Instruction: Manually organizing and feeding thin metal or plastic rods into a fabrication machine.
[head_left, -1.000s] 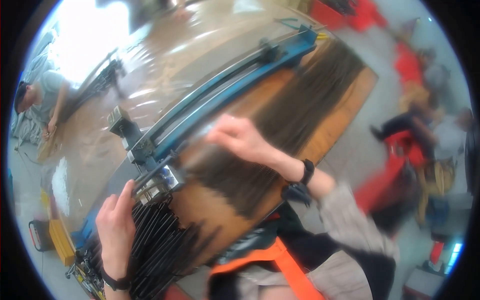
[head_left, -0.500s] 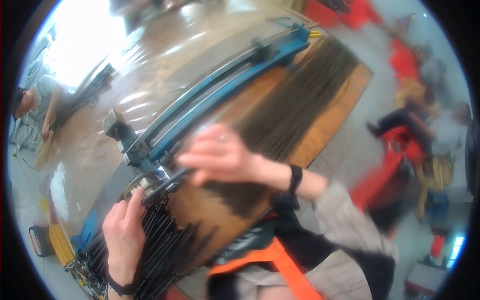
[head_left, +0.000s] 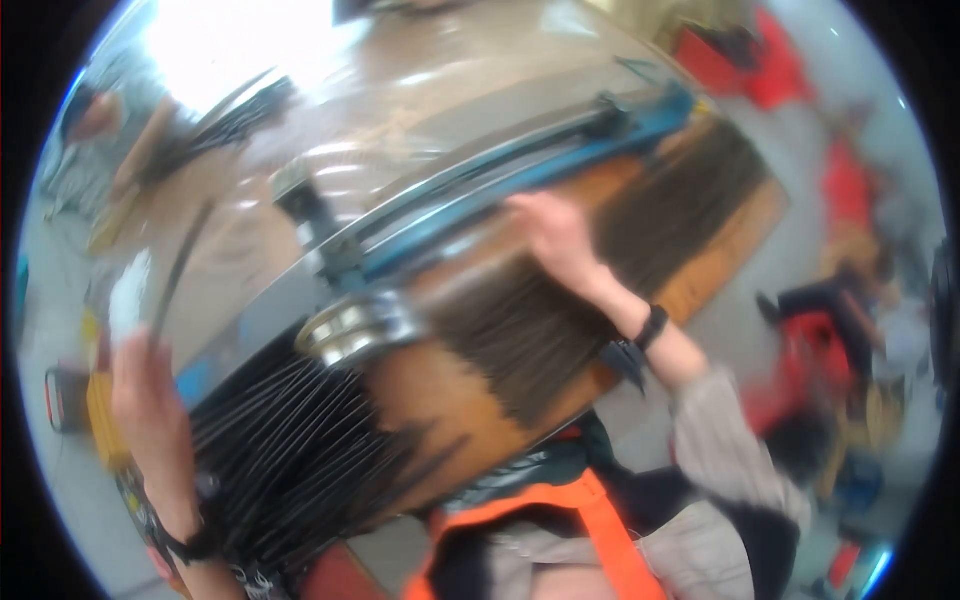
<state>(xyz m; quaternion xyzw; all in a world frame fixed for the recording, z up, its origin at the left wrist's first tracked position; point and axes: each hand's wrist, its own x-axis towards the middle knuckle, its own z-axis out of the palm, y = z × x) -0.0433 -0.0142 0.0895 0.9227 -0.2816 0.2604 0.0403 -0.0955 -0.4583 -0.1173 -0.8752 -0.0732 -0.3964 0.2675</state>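
Note:
My left hand [head_left: 152,405] is out at the left, its fingers closed round a thin dark rod [head_left: 185,262] that sticks up past them. My right hand [head_left: 560,240] hovers by the near side of a long blue metal frame [head_left: 470,205], fingers curled and smeared by motion; whether it holds anything is unclear. At the frame's lower left end sits a round metal roller part [head_left: 345,335]. Between my hands and below that part, black rods [head_left: 290,440] lie in a loose heap. A dense row of dark rods [head_left: 530,325] spreads beneath my right hand.
The brown bench top [head_left: 440,400] carries the frame and rods. Further rods [head_left: 230,125] lie at the far left, near another person [head_left: 95,125]. A yellow object [head_left: 105,420] stands by the left edge. Red equipment [head_left: 800,370] and more people are at the right.
My left hand has left the roller part and moved left with the rod. My right hand has moved right and away, along the frame. The whole view has shifted a little.

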